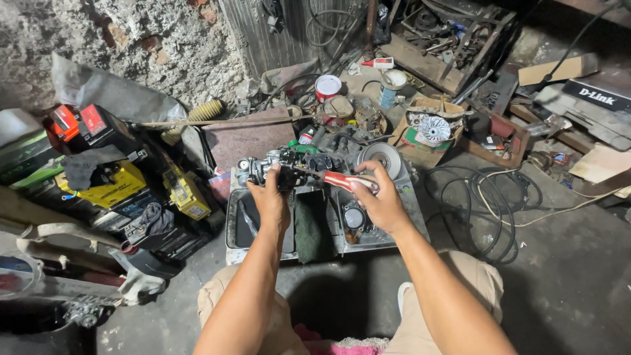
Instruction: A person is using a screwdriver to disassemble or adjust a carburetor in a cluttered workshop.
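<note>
Spreading across the whole view, the grimy concrete floor carries heaps of workshop clutter, with a rough stone wall behind. At left lies a stack of black, yellow and red vehicle batteries; at right, loose coils of black cable sit just beside a wooden box of scrap parts and a torn cardboard box holding a finned metal disc. Directly before the person's knees stands a grey metal tray with a dark green rag draped over its middle divider. Above the tray's far edge, the left hand is clamped around a small metal carburettor, holding it up off the tray. The right hand is closed tight on the red handle of a screwdriver, whose shaft runs leftward to the carburettor's body, so the two hands sit near each other but do not touch. Farther back, a red-and-white tin stands among small parts.
</note>
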